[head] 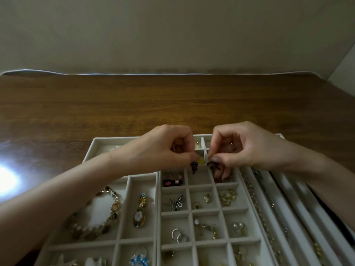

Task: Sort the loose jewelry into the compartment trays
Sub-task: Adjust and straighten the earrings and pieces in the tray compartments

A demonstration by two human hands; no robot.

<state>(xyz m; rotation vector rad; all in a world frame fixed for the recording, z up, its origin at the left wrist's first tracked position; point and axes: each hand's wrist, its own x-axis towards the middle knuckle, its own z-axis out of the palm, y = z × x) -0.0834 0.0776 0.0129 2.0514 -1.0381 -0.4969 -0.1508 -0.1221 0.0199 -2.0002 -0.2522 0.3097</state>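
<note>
Cream compartment trays (158, 191) lie on a brown wooden table. My left hand (163, 146) pinches a small dark beaded earring (194, 167) above an upper cell of the middle grid tray. My right hand (244, 148) pinches a matching dark earring (211, 164) just to the right, over the neighbouring cell. Both earrings dangle below the fingertips, a little apart from each other. A yellow piece (201, 160) shows behind my left fingertips.
Cells hold a beaded bracelet (96, 214), a gold flower pendant (139, 212), pink-and-black earrings (172, 181), silver snake earrings (175, 204), hoops (178, 235) and gold pieces. Long slots at right hold chains (257, 206). Bare table (134, 104) stretches behind; a light glare (7, 179) sits left.
</note>
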